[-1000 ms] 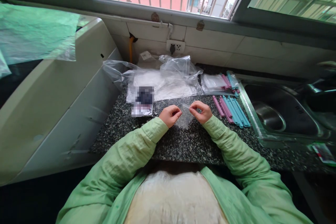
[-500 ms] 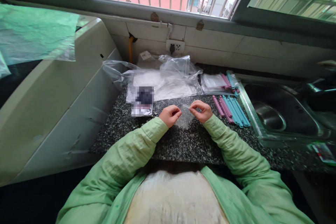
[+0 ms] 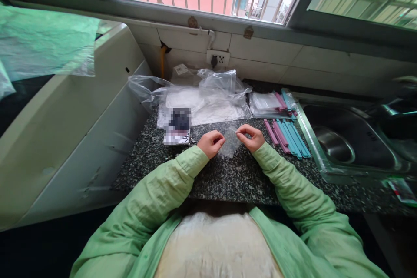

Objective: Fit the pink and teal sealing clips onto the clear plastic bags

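Observation:
Between my hands hangs a small clear plastic bag (image 3: 230, 144), its top edge a pale strip, the granite showing through it. My right hand (image 3: 250, 137) pinches that top edge at the right with thumb and forefinger. My left hand (image 3: 211, 143) is closed in a pinch at the bag's left side; whether its fingertips grip the film is hard to make out. Right of my right hand lie several pink sealing clips (image 3: 276, 134) and blue sealing clips (image 3: 294, 139), side by side. Behind them is a packet (image 3: 265, 100) of clear bags with more clips on it.
Large clear plastic sheets or bags (image 3: 208, 104) cover the back of the granite counter (image 3: 228, 182). A partly blurred-out card (image 3: 177, 128) lies at left. A steel sink (image 3: 309, 139) borders the right, a pale appliance side (image 3: 97, 117) the left. A socket (image 3: 218, 57) is on the wall.
The pale top edge of the clear bag has shifted slightly right and up with my right hand. My left hand stays almost where it was.

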`<state>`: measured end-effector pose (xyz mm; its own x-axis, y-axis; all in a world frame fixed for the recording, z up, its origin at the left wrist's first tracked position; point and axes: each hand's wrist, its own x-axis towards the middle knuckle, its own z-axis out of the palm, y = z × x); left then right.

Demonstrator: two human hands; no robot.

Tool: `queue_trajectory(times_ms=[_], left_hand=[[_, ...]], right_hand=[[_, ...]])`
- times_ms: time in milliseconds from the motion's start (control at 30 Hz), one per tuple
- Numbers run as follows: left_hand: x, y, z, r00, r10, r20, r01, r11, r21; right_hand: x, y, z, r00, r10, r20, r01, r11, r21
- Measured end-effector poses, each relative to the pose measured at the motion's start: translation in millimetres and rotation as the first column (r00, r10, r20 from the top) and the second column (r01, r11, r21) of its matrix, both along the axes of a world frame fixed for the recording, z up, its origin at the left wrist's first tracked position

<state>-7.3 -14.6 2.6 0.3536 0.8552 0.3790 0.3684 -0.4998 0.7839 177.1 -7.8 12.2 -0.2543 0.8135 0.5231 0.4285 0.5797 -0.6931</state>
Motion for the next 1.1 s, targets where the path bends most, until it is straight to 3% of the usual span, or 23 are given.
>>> queue_trajectory(times_ms=[233,667,1100], left_hand=[[0.0,0.4,-2.4,0.998,-0.035,-0.049,0.037,0.998,0.043],[0.6,0.2,-1.5,0.997,-0.042,-0.057,0.044,0.999,0.029],[0.9,-0.4,-1.3,0.997,-0.031,-0.067,0.031,1.0,-0.003]], right_hand=[[-0.9,-1.5,2.2,1.0,-0.009,0.0,0.009,0.998,-0.059],[-1.8,-1.3,3.4,1.0,-0.016,-0.014,0.016,1.0,-0.012],[-1.6,-0.2,-0.6,0.999,-0.049,-0.02,0.047,0.995,-0.087]])
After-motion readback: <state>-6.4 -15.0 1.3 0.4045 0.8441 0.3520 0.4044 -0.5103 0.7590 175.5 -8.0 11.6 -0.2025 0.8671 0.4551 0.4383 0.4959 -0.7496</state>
